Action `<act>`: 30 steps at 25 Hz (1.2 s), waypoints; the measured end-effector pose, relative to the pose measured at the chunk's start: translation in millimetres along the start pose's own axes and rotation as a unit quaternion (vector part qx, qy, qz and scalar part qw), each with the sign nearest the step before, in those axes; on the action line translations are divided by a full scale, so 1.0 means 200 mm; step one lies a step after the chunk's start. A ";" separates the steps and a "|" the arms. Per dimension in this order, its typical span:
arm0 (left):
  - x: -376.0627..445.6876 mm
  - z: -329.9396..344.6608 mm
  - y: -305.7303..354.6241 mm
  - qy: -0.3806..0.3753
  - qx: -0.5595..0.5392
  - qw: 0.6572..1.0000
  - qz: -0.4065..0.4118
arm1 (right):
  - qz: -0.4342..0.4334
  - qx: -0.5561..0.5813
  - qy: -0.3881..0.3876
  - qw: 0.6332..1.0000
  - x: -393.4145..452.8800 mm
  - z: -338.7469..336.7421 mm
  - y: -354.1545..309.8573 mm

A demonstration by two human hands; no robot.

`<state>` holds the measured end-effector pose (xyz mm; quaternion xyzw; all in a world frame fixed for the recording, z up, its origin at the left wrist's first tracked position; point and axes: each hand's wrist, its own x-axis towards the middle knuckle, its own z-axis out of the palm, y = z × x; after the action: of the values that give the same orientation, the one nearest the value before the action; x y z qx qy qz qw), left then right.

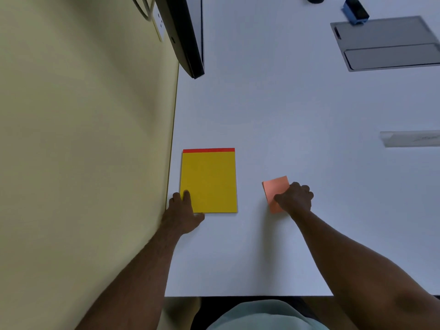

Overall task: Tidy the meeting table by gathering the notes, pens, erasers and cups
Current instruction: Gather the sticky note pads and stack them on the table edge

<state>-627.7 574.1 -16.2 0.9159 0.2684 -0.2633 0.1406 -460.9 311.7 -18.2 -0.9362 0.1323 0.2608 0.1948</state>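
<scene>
A yellow notepad [209, 182] with a red top strip lies flat on the white table [273, 110], close to the left wall. My left hand [184, 214] holds its near left corner, one finger on top and the thumb along the near edge. To the right lies a small orange sticky-note pad [275, 186]. My right hand [295, 198] grips its right side with curled fingers and covers part of it. A blue and black eraser [356, 11] sits at the far right of the table.
A grey cable hatch [390, 44] is set into the table at the far right. A clear ruler [409, 138] lies at the right edge of view. A black screen [185, 36] hangs on the yellow-green wall [83, 139]. The table's near edge runs just before my body.
</scene>
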 end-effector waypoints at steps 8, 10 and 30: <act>-0.01 0.01 -0.02 -0.007 0.013 1.000 0.008 | -0.143 0.204 -0.112 0.962 0.01 -0.21 -0.24; 0.00 0.01 -0.04 -0.016 0.003 1.000 0.014 | -0.210 0.132 -0.171 0.953 0.01 -0.23 -0.35; -0.01 0.02 -0.06 0.004 0.006 1.000 0.015 | -0.138 0.034 -0.053 0.988 -0.14 0.34 -0.42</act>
<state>-637.5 580.7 -19.5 0.9217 0.2532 -0.2593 0.1381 -484.0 419.1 -32.5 -0.9232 0.0000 0.2761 0.2672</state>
